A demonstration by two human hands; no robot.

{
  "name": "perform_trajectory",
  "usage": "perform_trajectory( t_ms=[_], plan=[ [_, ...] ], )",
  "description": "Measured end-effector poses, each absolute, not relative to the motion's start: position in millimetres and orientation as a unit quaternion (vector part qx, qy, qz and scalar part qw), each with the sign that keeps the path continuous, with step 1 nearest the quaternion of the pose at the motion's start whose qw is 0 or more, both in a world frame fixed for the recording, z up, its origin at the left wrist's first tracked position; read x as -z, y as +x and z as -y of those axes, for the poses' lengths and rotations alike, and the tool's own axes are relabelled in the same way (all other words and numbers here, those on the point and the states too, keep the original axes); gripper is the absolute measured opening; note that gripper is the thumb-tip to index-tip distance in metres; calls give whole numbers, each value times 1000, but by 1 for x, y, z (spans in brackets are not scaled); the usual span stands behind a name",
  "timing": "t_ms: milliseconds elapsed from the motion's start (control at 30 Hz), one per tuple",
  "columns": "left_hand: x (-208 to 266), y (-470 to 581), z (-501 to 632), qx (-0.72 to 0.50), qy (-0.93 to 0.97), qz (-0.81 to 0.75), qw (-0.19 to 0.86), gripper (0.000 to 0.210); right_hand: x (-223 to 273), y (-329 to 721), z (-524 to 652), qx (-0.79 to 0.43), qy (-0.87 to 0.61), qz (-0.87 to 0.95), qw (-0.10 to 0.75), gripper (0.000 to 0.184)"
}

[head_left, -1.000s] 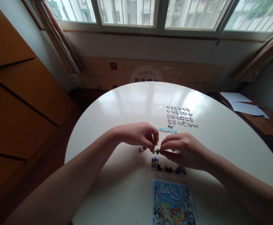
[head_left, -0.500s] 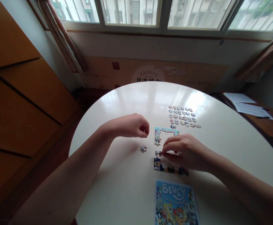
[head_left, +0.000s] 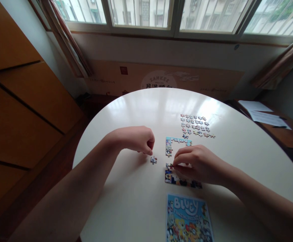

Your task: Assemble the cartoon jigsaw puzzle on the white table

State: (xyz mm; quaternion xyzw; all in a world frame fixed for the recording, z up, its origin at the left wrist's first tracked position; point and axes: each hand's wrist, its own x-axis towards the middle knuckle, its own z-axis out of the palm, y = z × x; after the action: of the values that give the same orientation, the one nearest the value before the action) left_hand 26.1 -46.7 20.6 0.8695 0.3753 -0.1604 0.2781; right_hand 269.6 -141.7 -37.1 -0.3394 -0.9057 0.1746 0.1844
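Observation:
My right hand (head_left: 197, 164) pinches a small jigsaw puzzle piece (head_left: 168, 166) at its right edge. That piece sits against the top of the lower left corner of the puzzle frame (head_left: 168, 176). The upper part of the frame (head_left: 167, 144) lies just beyond, with a gap on the left side. Part of the frame's right side is hidden behind my right hand. My left hand (head_left: 138, 139) has its fingers curled closed, nothing visible in them. Its thumb tip is right beside a loose puzzle piece (head_left: 153, 160) on the white table (head_left: 126, 201).
Rows of several loose puzzle pieces (head_left: 195, 126) lie beyond the frame to the right. A blue Bluey picture sheet (head_left: 189, 218) lies near me. To the right, papers (head_left: 264, 114) and pens rest on a brown side table (head_left: 285, 139).
My left hand has come down and nearer the loose piece, its fingers closing. My right hand has brought its piece down against the lower frame section.

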Motion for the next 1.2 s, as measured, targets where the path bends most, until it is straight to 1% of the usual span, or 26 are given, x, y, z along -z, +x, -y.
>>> perform_trajectory(
  t_ms=[267,567,667,833,1033,1200],
  plan=[
    [-20,25,47,168,866,-379,280,17,39,270,141,-165,-346,905,182,14],
    [-17,30,49,109,888,-356,271,14,41,274,138,-138,-379,898,177,13],
    [-13,35,51,77,902,-334,262,14,42,274,136,-128,-388,896,176,13],
    [-1,48,53,-10,927,-296,229,16,41,276,136,-109,-389,898,176,14],
    [13,54,48,-74,952,-214,206,15,39,280,136,-83,-391,902,165,14],
    [16,56,47,-122,958,-196,169,16,38,281,136,-74,-390,903,162,13]
  ],
)
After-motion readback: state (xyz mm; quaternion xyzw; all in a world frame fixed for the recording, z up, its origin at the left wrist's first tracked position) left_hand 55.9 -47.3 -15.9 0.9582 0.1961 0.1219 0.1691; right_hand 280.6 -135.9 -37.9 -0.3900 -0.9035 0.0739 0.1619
